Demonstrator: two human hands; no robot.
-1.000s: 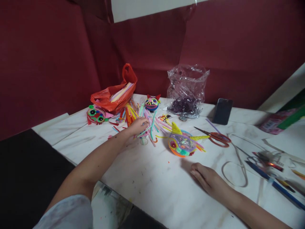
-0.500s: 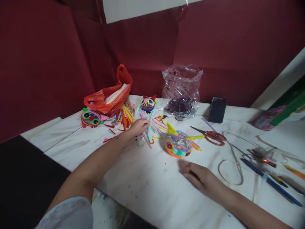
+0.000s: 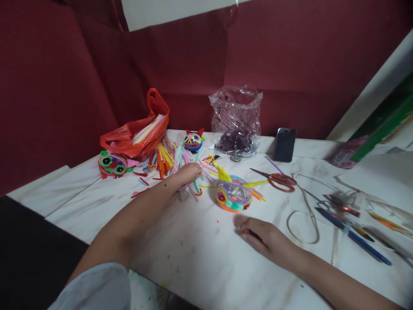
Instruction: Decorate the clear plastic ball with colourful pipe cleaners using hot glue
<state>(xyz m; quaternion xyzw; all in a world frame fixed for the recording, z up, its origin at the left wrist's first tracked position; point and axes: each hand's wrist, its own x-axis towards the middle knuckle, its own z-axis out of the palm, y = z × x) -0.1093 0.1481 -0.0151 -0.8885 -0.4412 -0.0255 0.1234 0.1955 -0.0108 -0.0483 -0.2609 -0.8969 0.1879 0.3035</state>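
My left hand [image 3: 187, 173] reaches across the white table [image 3: 200, 249] into a loose heap of coloured straw pieces [image 3: 167, 157]; its fingers are curled over the pieces, and what they grip is hidden. My right hand [image 3: 261, 234] rests flat on the table, palm down, fingers stretched out, holding nothing. Just beyond it lies a round colourful craft ball [image 3: 234, 196] with yellow horns. A cat-faced ball [image 3: 193, 141] stands behind the straws.
A red plastic bag [image 3: 135, 135] of straws and a big-eyed craft face [image 3: 111, 163] lie at the left. A clear bag [image 3: 237, 118], a phone [image 3: 284, 144], orange scissors [image 3: 277, 178], a white strap loop [image 3: 303, 219] and pens [image 3: 351, 234] fill the right.
The view has swung, so everything sits further left in the frame. My left hand stays in the straw heap; my right hand still lies flat on the table.
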